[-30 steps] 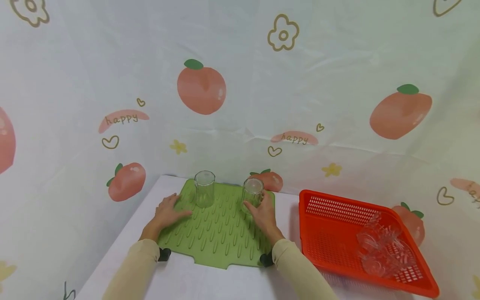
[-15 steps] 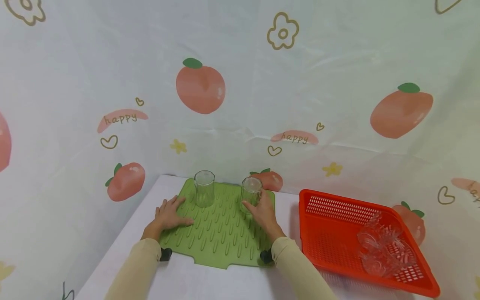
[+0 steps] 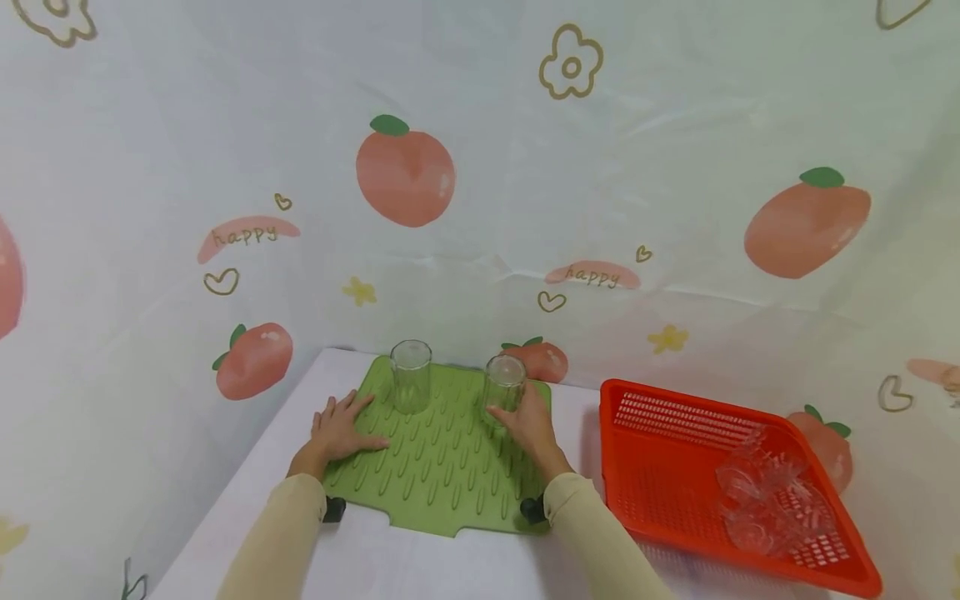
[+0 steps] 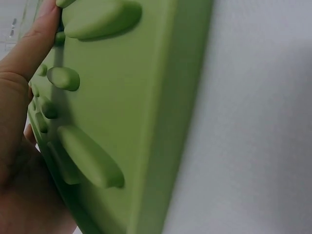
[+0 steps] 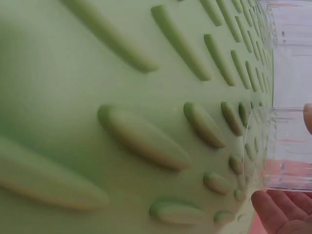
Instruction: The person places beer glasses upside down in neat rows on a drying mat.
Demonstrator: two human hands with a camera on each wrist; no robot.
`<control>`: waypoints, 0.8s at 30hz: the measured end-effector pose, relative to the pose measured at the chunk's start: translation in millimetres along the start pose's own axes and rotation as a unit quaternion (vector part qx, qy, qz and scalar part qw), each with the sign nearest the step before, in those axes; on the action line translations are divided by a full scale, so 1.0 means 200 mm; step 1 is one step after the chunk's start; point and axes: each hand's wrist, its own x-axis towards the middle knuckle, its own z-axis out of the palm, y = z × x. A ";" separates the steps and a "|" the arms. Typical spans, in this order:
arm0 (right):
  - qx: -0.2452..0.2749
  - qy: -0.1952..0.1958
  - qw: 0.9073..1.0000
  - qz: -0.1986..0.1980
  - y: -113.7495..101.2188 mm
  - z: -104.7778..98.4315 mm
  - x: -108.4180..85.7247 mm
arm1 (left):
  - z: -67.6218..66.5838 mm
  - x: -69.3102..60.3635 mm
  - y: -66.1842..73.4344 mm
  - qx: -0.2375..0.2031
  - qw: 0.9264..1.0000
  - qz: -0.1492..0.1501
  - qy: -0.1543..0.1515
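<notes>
Near the back right of a green ribbed drying mat (image 3: 435, 467), a clear drinking glass (image 3: 502, 392) stands upside down, its base seemingly on top. My right hand (image 3: 534, 423) holds this glass, thumb on the near side and fingers at its right. In the right wrist view the glass (image 5: 287, 146) lies between thumb and fingertips (image 5: 265, 207). A second clear glass (image 3: 411, 379) stands at the mat's back left. My left hand (image 3: 339, 431) rests on the mat's left edge, fingers spread. In the left wrist view its thumb (image 4: 31, 46) lies along the mat's ridges.
A red plastic basket (image 3: 660, 492) stands right of the mat, with several clear glasses (image 3: 772, 500) lying in its right part. White cloth (image 3: 420, 575) covers the table. A patterned curtain (image 3: 480, 208) hangs right behind.
Over the last second my left hand settles slightly, its fingers spreading more on the mat. My right hand stays at the glass with hardly any movement.
</notes>
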 end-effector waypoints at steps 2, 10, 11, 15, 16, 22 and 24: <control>-0.003 -0.002 1.000 0.006 0.00 0.01 0.00 | 0.01 0.01 -0.02 -0.003 1.000 -0.001 0.003; -0.018 -0.003 1.000 0.022 -0.04 0.02 0.00 | 0.06 0.04 -0.08 -0.018 0.999 0.017 0.021; -0.018 -0.006 1.000 0.024 -0.04 0.01 0.00 | 0.05 0.03 -0.08 -0.017 1.000 0.015 0.019; -0.021 -0.010 0.999 0.038 -0.07 -0.01 -0.01 | 0.02 0.02 -0.04 -0.013 1.000 0.012 0.009; -0.025 -0.010 0.999 0.041 -0.08 -0.02 -0.02 | 0.02 0.01 -0.03 -0.014 1.000 0.009 0.005; -0.095 0.014 0.995 0.036 -0.10 -0.07 -0.03 | 0.00 0.00 0.01 0.003 1.000 0.001 -0.008; -0.134 0.027 0.991 0.016 -0.11 -0.09 -0.04 | 0.00 0.00 0.01 0.007 1.000 0.002 -0.007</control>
